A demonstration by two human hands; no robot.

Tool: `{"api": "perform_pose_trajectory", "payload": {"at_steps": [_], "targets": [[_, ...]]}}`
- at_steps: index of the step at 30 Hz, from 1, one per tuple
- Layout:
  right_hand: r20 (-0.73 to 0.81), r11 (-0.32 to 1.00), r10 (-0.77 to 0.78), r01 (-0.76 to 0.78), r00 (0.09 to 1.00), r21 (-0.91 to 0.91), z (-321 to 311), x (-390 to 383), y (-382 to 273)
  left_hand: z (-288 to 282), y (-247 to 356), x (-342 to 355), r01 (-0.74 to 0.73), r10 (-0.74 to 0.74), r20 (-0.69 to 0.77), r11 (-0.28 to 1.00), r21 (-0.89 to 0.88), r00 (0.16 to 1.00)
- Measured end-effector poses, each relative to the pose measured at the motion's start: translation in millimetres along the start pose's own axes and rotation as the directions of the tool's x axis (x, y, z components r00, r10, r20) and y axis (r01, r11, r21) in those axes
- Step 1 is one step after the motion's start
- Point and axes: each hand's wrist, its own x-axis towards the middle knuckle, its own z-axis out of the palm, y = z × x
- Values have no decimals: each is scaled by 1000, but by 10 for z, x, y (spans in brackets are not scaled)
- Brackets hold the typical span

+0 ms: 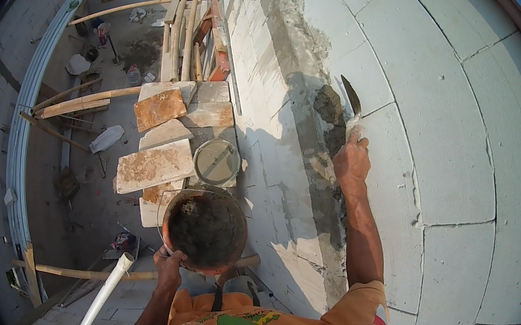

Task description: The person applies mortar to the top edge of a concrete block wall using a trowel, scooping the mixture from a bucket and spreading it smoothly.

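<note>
My right hand grips a pointed trowel and holds its blade against a dab of grey mortar on the white block wall. A band of wet mortar runs along the wall's edge above and below the hand. Below and to the left, my left hand clutches the near rim of a round orange pan with dark mortar in it, held out in front of my chest. My shirt is orange.
Flat slabs and planks form a scaffold platform to the left of the wall, with a small round pail on it. Bamboo poles cross below. A white pipe stands near my left arm. The ground lies far beneath, littered with debris.
</note>
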Motion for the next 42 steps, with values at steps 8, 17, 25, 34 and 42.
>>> {"api": "perform_pose_trajectory", "payload": {"at_steps": [8,17,25,34,42], "targets": [[15,953,-61,63,998,-296,-106,-315,235,223,302,-81,38,-37,-10,999,37,999],[107,836,-171,202,979,-510,-89,-612,495,412,437,-162,43,-44,56,999,22,997],[166,987,-5,32,986,-157,-599,-1240,428,444,518,-318,23,-23,88,1000,10,996],[562,841,-539,435,628,321,-412,-2431,98,554,582,-540,13,-27,143,995,102,989],[611,773,-634,394,473,497,227,-2559,-137,552,487,-756,-112,80,180,977,181,980]]}}
